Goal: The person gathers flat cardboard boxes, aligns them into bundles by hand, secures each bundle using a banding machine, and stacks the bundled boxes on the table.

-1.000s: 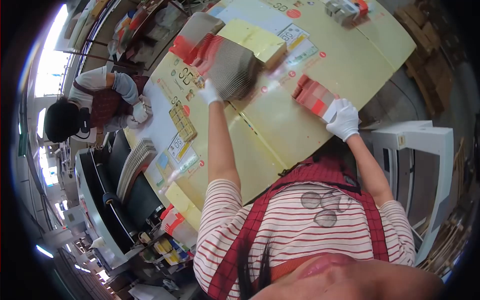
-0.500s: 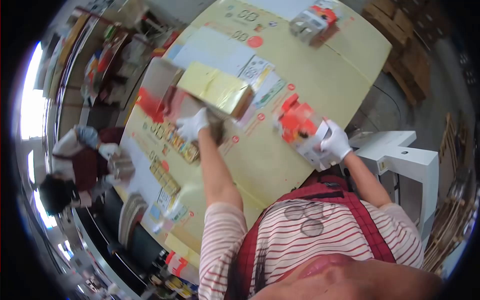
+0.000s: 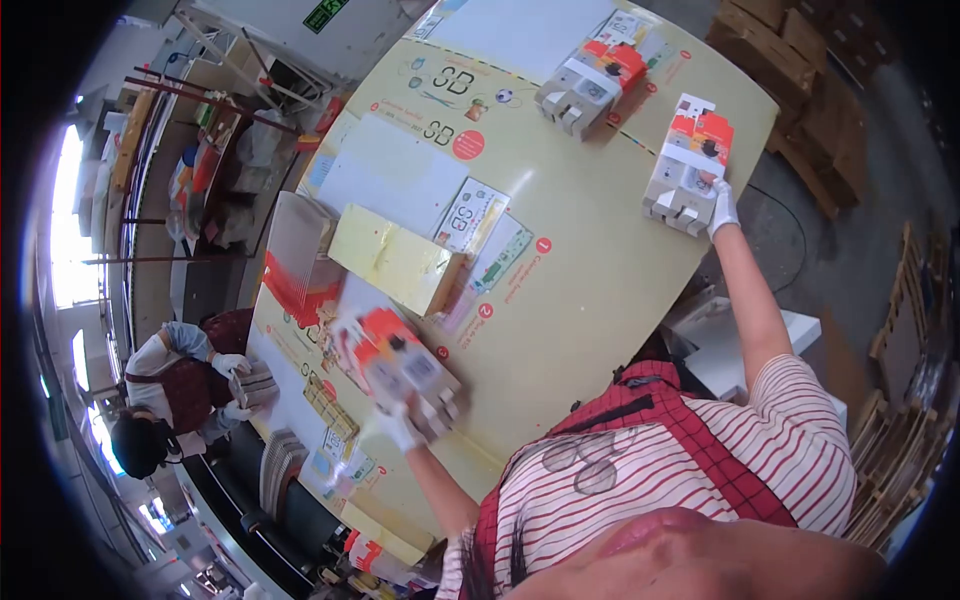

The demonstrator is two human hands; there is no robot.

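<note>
In the head view my left hand (image 3: 400,428), in a white glove, is at the lower edge of a bundle of folded cardboard boxes (image 3: 408,370). The bundle is grey and red and slightly blurred, and it hides most of the fingers. On the right, my gloved right hand (image 3: 723,207) grips the side of a similar bundle (image 3: 690,170) with a white band round it, near the table's right edge. A third banded bundle (image 3: 590,80) lies further back on the table (image 3: 570,200).
A yellowish box (image 3: 395,258) sits at mid-table beside a clear-and-red stack (image 3: 300,255). Printed cards (image 3: 470,215) lie beyond it. At the left a co-worker (image 3: 195,385) in white gloves handles a grey bundle. Cardboard boxes (image 3: 790,100) are stacked beyond the right edge.
My right hand has moved away from my body, carrying its bundle to the table's right edge. My left hand has come nearer my body and is now at another bundle.
</note>
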